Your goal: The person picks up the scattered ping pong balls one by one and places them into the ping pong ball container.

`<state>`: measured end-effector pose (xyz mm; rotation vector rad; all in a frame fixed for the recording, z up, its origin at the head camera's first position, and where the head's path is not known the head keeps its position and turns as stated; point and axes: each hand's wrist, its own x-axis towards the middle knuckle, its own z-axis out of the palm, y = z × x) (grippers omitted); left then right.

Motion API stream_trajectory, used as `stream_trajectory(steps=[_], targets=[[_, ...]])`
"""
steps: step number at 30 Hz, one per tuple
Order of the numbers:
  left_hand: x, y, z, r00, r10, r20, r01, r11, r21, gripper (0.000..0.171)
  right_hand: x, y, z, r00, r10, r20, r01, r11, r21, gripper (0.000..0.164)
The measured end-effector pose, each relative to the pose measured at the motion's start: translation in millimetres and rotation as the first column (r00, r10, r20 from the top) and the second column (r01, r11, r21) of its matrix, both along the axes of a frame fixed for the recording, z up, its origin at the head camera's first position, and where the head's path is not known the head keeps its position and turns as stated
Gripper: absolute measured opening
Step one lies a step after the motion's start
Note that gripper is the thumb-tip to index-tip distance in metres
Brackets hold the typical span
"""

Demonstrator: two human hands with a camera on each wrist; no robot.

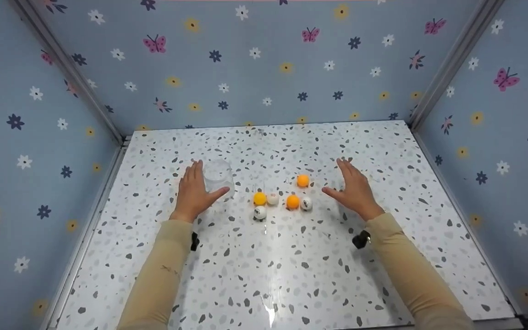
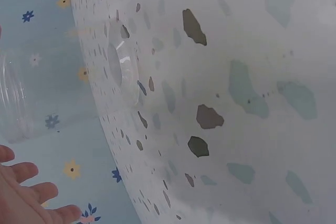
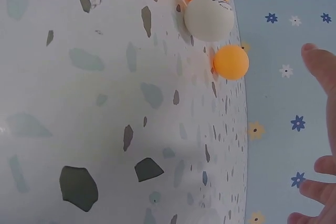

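Observation:
A clear plastic jar [image 1: 218,173] stands upright on the speckled tabletop, left of centre. Beside it is my left hand [image 1: 194,190], fingers straight and thumb spread in front of it; whether skin meets plastic I cannot tell. In the left wrist view the jar [image 2: 122,69] shows its base on the table, and my fingers [image 2: 44,192] are straight. Three orange ping-pong balls [image 1: 293,202] and three white ones [image 1: 306,204] lie loosely grouped in the middle. To their right, my right hand [image 1: 354,189] hovers with spread fingers and holds nothing; the right wrist view shows an orange ball [image 3: 231,62] apart from it.
Patterned blue panels [image 1: 264,68] with flowers and butterflies enclose the table [image 1: 245,266] at the back and both sides. Grey metal posts [image 1: 447,64] join the panels at the corners. A bright light reflection runs down the table's front middle.

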<state>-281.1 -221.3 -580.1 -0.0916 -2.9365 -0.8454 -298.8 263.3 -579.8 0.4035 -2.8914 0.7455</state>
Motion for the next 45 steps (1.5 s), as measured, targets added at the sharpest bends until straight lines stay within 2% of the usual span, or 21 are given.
stream_trajectory(steps=[10, 15, 19, 23, 26, 29, 34, 38, 45], targets=[[-5.2, 8.1, -1.2, 0.999, 0.037, 0.033, -0.04, 0.993, 0.11, 0.13, 5.4, -4.6, -3.5, 1.0, 0.022, -0.001, -0.022, 0.999, -0.03, 0.102], [-7.6, 12.6, -4.8, 0.997, 0.048, 0.052, -0.057, 0.982, 0.178, 0.127, 7.2, -5.3, -5.3, 1.0, 0.025, -0.005, -0.025, 0.999, -0.039, 0.102], [-9.1, 14.8, -8.1, 0.993, 0.084, 0.08, -0.103, 0.955, 0.279, 0.123, 8.4, -6.7, -5.0, 1.0, 0.021, 0.013, -0.021, 0.999, -0.045, 0.101], [-10.9, 15.2, -12.9, 0.989, 0.116, 0.096, -0.144, 0.909, 0.392, 0.119, 9.2, -8.2, -5.3, 0.999, 0.016, 0.028, -0.014, 0.998, -0.054, 0.101], [-12.3, 16.2, -16.1, 0.988, 0.128, 0.09, -0.155, 0.876, 0.457, 0.115, 10.5, -9.0, -6.4, 0.999, 0.014, 0.031, -0.012, 0.998, -0.062, 0.101], [-14.2, 17.9, -18.2, 0.988, 0.129, 0.084, -0.154, 0.859, 0.488, 0.112, 11.7, -9.4, -7.8, 0.999, 0.015, 0.035, -0.012, 0.997, -0.071, 0.101], [-16.8, 20.3, -21.3, 0.99, 0.122, 0.076, -0.144, 0.856, 0.497, 0.108, 13.3, -9.5, -9.9, 0.999, 0.014, 0.039, -0.011, 0.997, -0.079, 0.1], [-17.5, 21.7, -21.9, 0.99, 0.124, 0.072, -0.144, 0.864, 0.483, 0.106, 14.0, -9.5, -11.2, 0.999, 0.012, 0.041, -0.008, 0.997, -0.081, 0.1], [-17.0, 23.9, -17.0, 0.994, 0.1, 0.041, -0.108, 0.866, 0.488, 0.1, 14.3, -9.6, -11.6, 0.999, 0.019, 0.041, -0.016, 0.996, -0.089, 0.1]])
